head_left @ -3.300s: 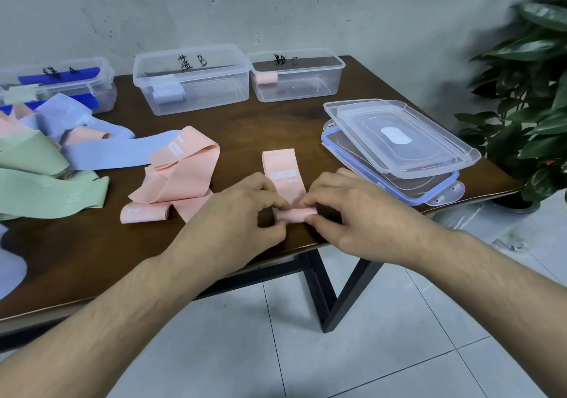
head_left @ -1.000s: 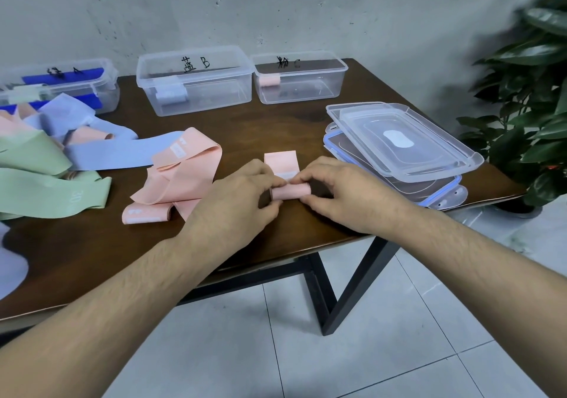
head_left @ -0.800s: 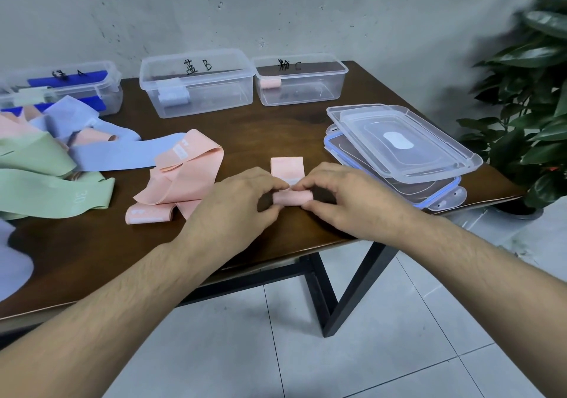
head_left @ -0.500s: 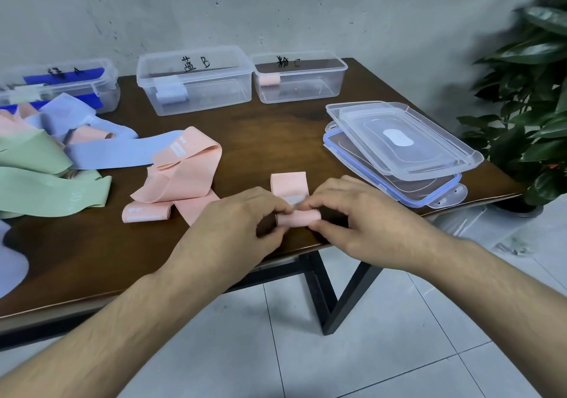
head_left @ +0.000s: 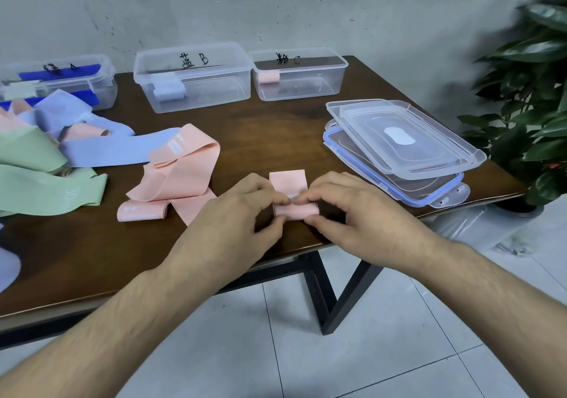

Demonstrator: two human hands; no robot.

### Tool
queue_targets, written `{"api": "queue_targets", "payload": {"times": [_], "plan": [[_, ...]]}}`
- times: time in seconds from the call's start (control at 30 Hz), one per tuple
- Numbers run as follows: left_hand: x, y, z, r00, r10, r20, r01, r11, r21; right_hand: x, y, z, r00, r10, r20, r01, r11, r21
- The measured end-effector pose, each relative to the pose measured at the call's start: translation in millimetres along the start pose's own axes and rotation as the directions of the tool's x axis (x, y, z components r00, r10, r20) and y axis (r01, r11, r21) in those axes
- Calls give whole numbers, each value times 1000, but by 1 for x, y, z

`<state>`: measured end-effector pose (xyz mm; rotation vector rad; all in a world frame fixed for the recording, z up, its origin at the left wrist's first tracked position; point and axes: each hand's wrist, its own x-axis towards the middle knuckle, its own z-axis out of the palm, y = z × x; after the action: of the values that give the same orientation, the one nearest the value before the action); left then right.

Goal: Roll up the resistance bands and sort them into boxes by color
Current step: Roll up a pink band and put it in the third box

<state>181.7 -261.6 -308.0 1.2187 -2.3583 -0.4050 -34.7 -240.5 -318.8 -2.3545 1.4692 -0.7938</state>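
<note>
A pink resistance band [head_left: 295, 210] lies partly rolled near the table's front edge, with a short flat tail reaching away from me. My left hand [head_left: 233, 222] pinches the roll's left end and my right hand [head_left: 352, 216] pinches its right end. Another pink band [head_left: 181, 172] lies loose to the left. At the back stand three clear boxes: box A [head_left: 101, 75] on the left, box B [head_left: 214, 91] with a rolled blue band, box C [head_left: 306, 84] with a rolled pink band.
Loose green bands [head_left: 40, 192] and blue bands [head_left: 110, 152] are heaped at the table's left. Stacked clear lids [head_left: 429, 140] lie at the right, close to the table edge. A potted plant [head_left: 534, 97] stands beyond the right corner.
The flat tail of the pink band has grown much shorter and the roll thicker. Both hands stay on the roll's ends, shifting slightly with it.
</note>
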Motion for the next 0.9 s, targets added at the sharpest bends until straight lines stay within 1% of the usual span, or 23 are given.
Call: {"api": "queue_targets", "payload": {"times": [0.13, 0.23, 0.3, 0.4, 0.5, 0.67, 0.77, 0.9], "plan": [[-2, -1, 0, 999, 49, -22, -49, 999, 5, 4, 0, -1, 999, 33, 42, -34, 999, 25], [1, -2, -2, 999, 38, -14, -38, 999, -11, 7, 1, -1, 997, 46, 57, -48, 999, 23], [5, -2, -3, 1000, 19, -3, -19, 1000, -23, 7, 3, 1, 999, 34, 32, -34, 999, 10], [10, -3, -3, 1000, -2, -3, 2, 999, -42, 5, 7, 4, 999, -11, -44, 10, 1000, -18], [12, -5, -3, 1000, -16, 19, 17, 999, -38, 5, 8, 7, 997, -16, -74, 17, 1000, 20], [9, -4, -1, 1000, 6, 3, -6, 1000, -22, 10, 10, 5, 999, 24, -38, -23, 999, 29], [8, -3, 0, 999, 27, 21, -26, 1000, -1, 13, 10, 6, 999, 27, -28, -26, 1000, 11], [14, -7, 0, 1000, 17, 5, -17, 1000, 15, 14, 11, 3, 999, 40, -18, -40, 999, -17]]}}
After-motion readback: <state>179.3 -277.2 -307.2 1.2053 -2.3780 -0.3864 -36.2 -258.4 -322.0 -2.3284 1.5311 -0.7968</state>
